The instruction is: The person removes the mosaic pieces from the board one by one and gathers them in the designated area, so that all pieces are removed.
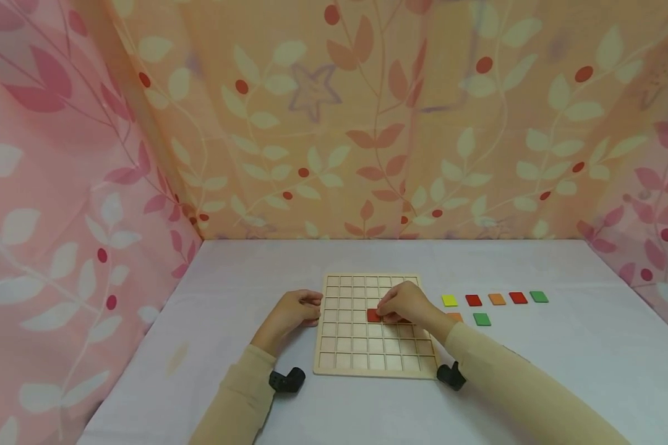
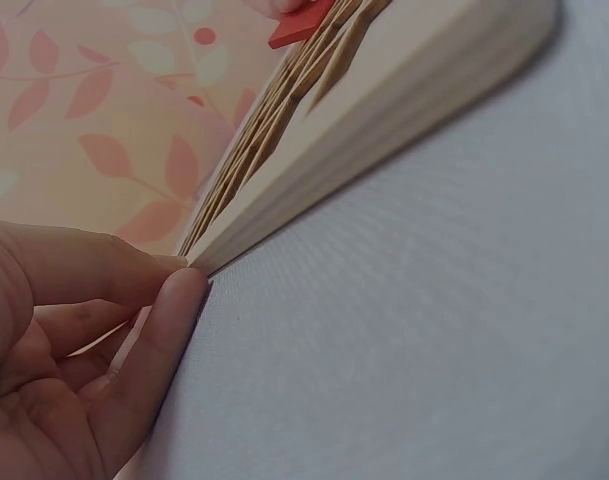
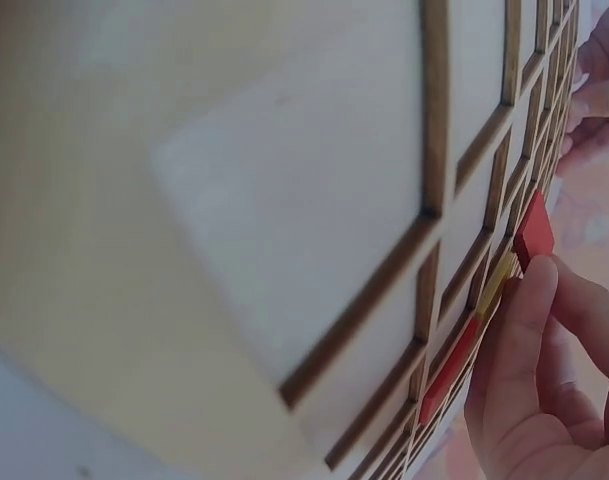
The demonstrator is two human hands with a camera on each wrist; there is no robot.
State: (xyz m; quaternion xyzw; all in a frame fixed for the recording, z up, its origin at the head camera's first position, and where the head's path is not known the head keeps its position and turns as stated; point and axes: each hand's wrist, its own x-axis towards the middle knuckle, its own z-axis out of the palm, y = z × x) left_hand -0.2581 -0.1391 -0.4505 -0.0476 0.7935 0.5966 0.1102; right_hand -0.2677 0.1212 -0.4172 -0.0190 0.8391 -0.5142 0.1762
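Note:
A square wooden grid board [image 1: 367, 373] lies flat on the table. My right hand [image 1: 407, 302] reaches over its middle and pinches a red square tile [image 1: 373, 316] between thumb and fingertips. In the right wrist view this red tile [image 3: 536, 232] stands tilted against the grid ribs. Beside it, a yellow tile [image 3: 497, 283] and another red tile [image 3: 448, 372] sit in the grid, mostly covered by my hand in the head view. My left hand [image 1: 296, 309] holds the board's left edge, thumb and index finger meeting at the rim in the left wrist view.
Right of the board lie loose square tiles in two rows: a yellow tile [image 1: 449, 300], red tiles such as this red tile [image 1: 518, 298], an orange tile [image 1: 496, 299] and a green tile [image 1: 482, 319]. Another orange tile [image 1: 454, 316] is partly behind my right wrist. Patterned curtains [image 1: 367, 123] surround the table.

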